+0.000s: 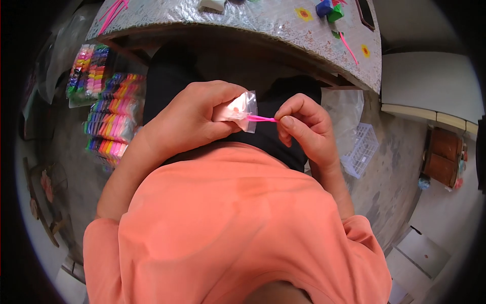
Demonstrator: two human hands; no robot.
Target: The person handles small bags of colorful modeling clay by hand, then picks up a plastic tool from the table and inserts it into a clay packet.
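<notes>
My left hand (195,114) is closed around a small clear plastic packet (236,109) with a soft, pale pink lump inside that looks like modelling clay. The packet's clear end sticks out past my thumb and fingers toward the right. Between the thumb and fingertips of my right hand (310,127) is the end of a thin bright pink plastic tool (261,118). Its other end reaches the clear end of the packet; whether it goes inside I cannot tell. Both hands are above my lap, in front of my orange shirt.
A table (243,15) with a patterned cover stands ahead, bearing a phone (365,13), blue and green pieces (331,10) and pink strips (349,48). Sheets of colourful packets (112,119) lie at the left. A white plastic basket (360,151) is on the floor at right.
</notes>
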